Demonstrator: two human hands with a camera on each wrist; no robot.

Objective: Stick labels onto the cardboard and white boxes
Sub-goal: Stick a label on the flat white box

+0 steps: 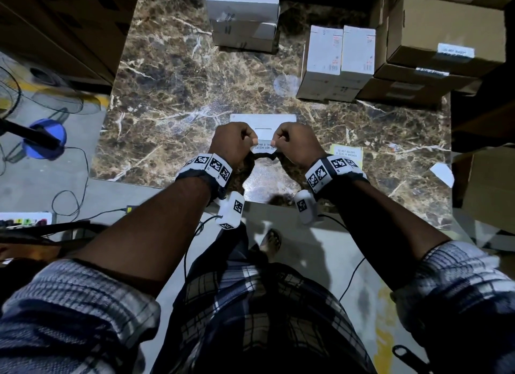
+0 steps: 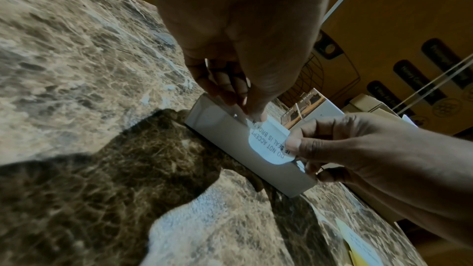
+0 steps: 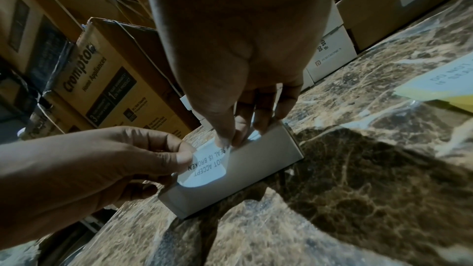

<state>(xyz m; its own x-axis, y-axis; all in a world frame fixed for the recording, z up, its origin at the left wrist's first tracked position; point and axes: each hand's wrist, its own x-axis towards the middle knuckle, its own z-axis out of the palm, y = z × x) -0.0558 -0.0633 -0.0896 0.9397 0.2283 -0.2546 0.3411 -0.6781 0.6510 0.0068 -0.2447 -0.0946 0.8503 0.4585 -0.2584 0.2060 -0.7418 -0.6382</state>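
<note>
**Q:** State the work area, largest item first.

**A:** A marble-patterned table [image 1: 172, 75] carries the stock. Stacked cardboard boxes [image 1: 446, 31] occupy the far right corner, several already bearing a label. Upright white cartons [image 1: 338, 61] stand just beside them, and a second stack of white boxes [image 1: 242, 14] sits at the far edge. The unit in hand, a flat white box [image 1: 263, 124], lies near the front edge, directly ahead of the person.

**Q:** And the consumables?

**A:** A yellow-backed label pad [image 1: 347, 155] lies on the table near the right wrist. One seal label [image 2: 268, 145] (printed "DO NOT ACCEPT IF SEAL IS BROKEN") is off the pad and held over the near edge of the flat white box.

**Q:** Hand states?

**A:** The left hand [image 1: 234, 145] pinches one end of the label between thumb and fingers; the right hand [image 1: 296, 145] pinches the other end. Both are curled closed on it. The label looks to touch the box's near side, but whether it has adhered cannot be determined.

**Q:** Step in hand?

**A:** By judgement: alignment of the seal across the box edge, prior to pressing.

**Q:** Next move?

**A:** Likely lower the label squarely, keep it taut to avoid creases, then smooth it over top face and side wall.
</note>
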